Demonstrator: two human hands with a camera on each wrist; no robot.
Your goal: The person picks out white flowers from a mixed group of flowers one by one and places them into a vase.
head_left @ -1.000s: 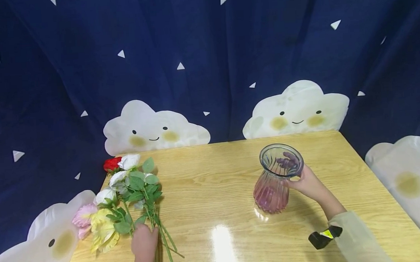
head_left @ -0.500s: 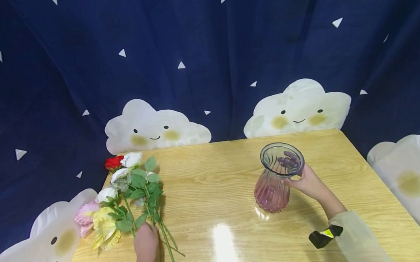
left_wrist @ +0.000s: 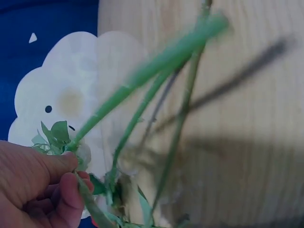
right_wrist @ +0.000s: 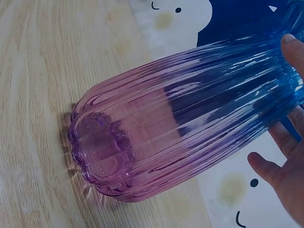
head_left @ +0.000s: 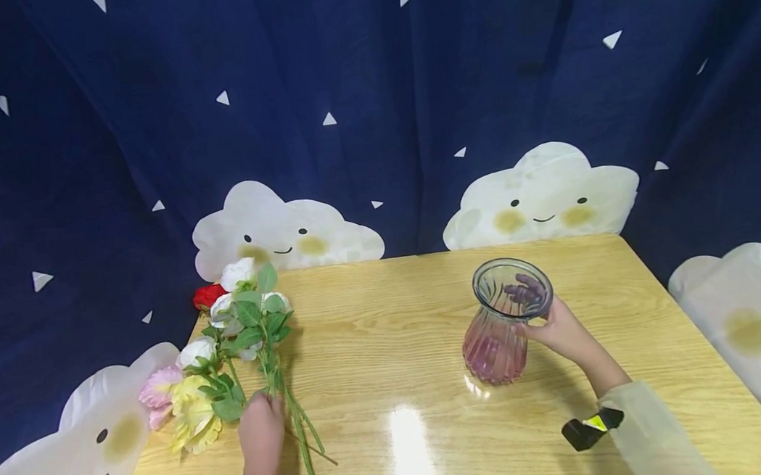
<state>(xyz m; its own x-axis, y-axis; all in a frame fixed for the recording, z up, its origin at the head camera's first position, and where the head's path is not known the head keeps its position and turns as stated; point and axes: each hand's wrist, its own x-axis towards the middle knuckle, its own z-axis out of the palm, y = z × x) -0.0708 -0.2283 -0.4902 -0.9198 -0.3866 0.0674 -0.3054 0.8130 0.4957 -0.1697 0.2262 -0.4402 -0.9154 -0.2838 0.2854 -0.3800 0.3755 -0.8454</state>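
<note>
My left hand (head_left: 262, 437) pinches the green stem (left_wrist: 137, 76) of an artificial white rose between thumb and forefinger, at the left of the table. The white rose (head_left: 237, 274) points away from me with its leaves (head_left: 249, 312); in the left wrist view the stem's cut end is raised off the wood and blurred. Other stems lie under it. On the right, my right hand (head_left: 559, 332) grips the neck of a ribbed glass vase (head_left: 497, 343), bluish at the rim and pink at the base. The vase (right_wrist: 152, 128) stands on the table with no flowers in it.
More artificial flowers lie at the table's left edge: a red rose (head_left: 207, 297), a white rose (head_left: 198, 350), a pink flower (head_left: 159, 389) and a yellow flower (head_left: 195, 416). A dark blue curtain (head_left: 371, 85) with clouds surrounds the wooden table (head_left: 373, 325).
My left hand has lifted a white rose slightly from the pile, its bloom rising away from the red rose. The right hand and the vase stay in place.
</note>
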